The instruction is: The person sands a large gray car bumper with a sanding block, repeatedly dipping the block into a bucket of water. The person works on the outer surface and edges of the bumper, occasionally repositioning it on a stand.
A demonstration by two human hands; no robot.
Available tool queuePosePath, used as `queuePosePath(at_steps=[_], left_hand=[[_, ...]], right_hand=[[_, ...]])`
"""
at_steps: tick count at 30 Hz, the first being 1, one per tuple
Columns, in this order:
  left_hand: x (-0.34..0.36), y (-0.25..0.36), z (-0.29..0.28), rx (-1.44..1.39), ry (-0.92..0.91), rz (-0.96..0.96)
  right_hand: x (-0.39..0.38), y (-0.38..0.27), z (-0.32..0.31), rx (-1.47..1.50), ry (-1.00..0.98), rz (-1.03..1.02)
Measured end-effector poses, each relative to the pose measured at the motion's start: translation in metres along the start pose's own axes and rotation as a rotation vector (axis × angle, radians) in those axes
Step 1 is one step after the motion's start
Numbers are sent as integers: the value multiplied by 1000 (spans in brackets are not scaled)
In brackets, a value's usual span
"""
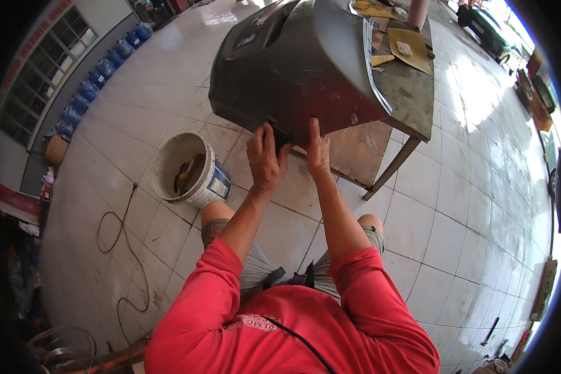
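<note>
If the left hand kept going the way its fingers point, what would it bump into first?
The left hand points up the picture and already touches the lower edge of the dark car bumper, so the bumper comes first, as far as depth shows.

Single head-worn fisheye view, facing steeply down, close above the hands (290, 156) and white tiled floor (455, 206).

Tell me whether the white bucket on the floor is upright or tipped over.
Upright. The white bucket stands on the tiled floor, its open mouth facing up, left of the left hand.
</note>
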State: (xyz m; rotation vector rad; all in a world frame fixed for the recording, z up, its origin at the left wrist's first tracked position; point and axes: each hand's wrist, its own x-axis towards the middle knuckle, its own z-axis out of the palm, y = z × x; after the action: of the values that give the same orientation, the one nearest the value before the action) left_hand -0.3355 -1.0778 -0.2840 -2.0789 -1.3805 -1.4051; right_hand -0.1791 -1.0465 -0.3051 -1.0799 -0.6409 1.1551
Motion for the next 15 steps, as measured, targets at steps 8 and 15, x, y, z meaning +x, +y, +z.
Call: queuePosePath(at_steps=[8, 15], left_hand=[[56, -61, -5, 27, -6, -162], [63, -68, -8, -69, 94, -29]], right_hand=[[-4, -5, 0, 28, -70, -12], [-9, -14, -6, 18, -173, -10]])
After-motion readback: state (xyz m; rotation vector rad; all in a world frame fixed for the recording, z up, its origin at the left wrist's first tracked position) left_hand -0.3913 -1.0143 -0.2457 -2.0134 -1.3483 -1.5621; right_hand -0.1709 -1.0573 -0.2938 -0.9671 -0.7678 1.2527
